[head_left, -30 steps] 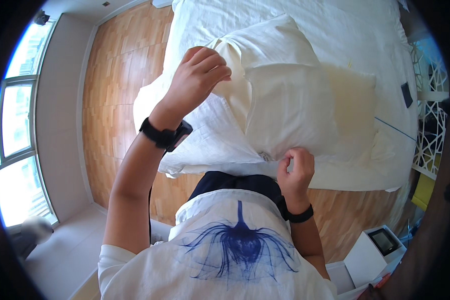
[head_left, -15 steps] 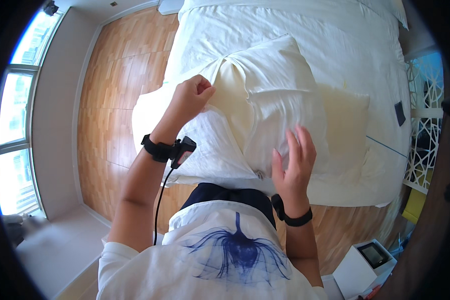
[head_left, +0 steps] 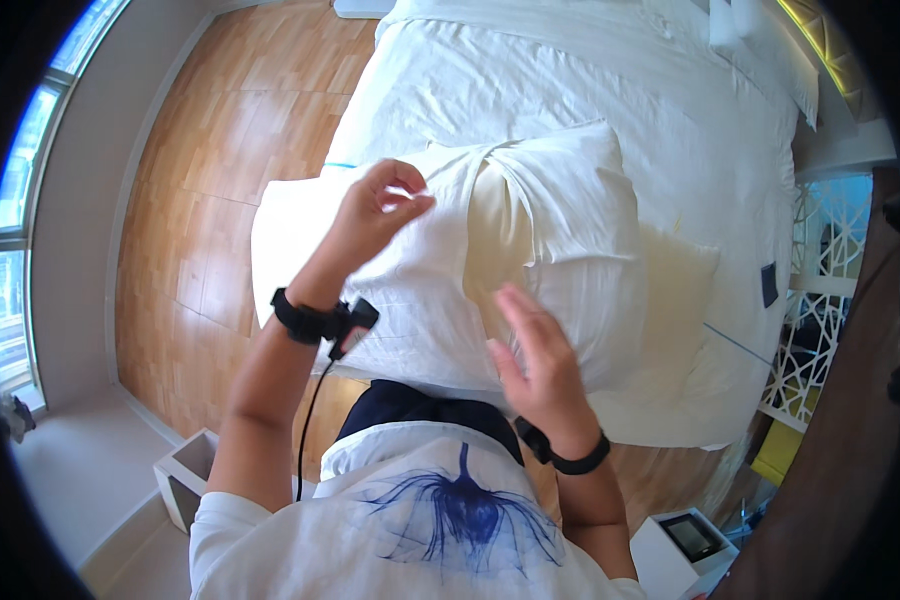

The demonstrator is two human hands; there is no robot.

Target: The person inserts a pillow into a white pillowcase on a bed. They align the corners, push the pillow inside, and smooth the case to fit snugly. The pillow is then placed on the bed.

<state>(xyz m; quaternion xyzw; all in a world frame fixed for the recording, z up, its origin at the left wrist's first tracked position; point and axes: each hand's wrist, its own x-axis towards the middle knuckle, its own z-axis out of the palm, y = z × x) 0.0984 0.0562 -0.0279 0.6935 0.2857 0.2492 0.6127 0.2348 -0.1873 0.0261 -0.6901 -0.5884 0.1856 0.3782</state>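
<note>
A plump pillow in a white pillowcase (head_left: 585,215) lies in front of me on the bed. The case's opening gapes near the middle, showing a cream-coloured inner pillow (head_left: 495,225) between its two edges. Over the left part of the pillowcase hovers my left hand (head_left: 375,215), its fingers curled and the thumb apart from them, with nothing visible held. My right hand (head_left: 540,365) is above the near side of the opening, fingers stretched out and thumb spread. Whether it touches the cloth cannot be told. Both wrists wear black straps.
Under the pillow, a white sheet covers the bed (head_left: 540,75). A cream pad or pillow (head_left: 685,290) sticks out at the right. Farther right lie a small dark item (head_left: 768,285) and a white lattice screen (head_left: 820,290). Wooden floor (head_left: 220,200) runs along the left.
My left hand's fingers have parted from the thumb. My right hand has moved left toward the opening. The view has shifted, and the pillow sits slightly lower in the picture.
</note>
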